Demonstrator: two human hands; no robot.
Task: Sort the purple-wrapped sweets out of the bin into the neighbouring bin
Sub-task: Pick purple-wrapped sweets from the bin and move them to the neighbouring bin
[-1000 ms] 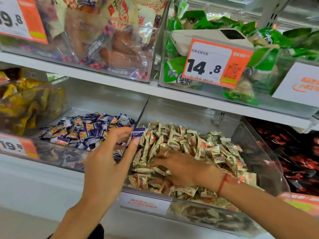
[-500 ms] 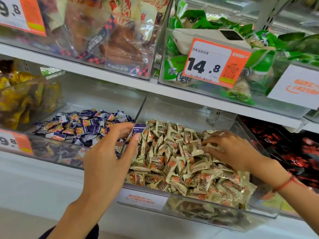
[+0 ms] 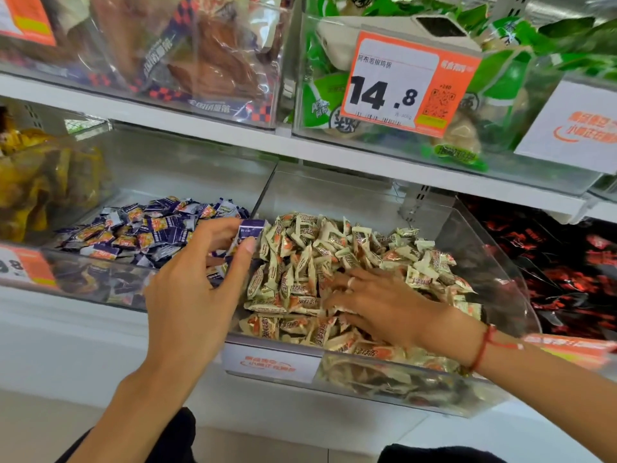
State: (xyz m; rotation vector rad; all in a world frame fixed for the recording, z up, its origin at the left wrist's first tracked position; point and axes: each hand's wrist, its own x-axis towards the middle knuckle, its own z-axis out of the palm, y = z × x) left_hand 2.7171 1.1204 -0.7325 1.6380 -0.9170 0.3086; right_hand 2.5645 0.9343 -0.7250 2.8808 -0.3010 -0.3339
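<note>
A clear bin at centre right is heaped with cream-and-orange wrapped sweets. The neighbouring clear bin on the left holds a pile of purple-wrapped sweets. My left hand hovers over the wall between the two bins and pinches one purple-wrapped sweet between thumb and fingers. My right hand lies palm down on the cream sweets near the bin's front, fingers spread and pressed into the pile. No other purple sweet shows in the cream heap.
A white shelf runs above the bins, carrying clear bins of green packs and brown snack packs, with an orange 14.8 price tag. Yellow packs fill the far-left bin, red-and-black packs the far-right one.
My right hand moved from the back right of the cream pile down to its front middle. My left hand kept the purple sweet over the dividing wall.
</note>
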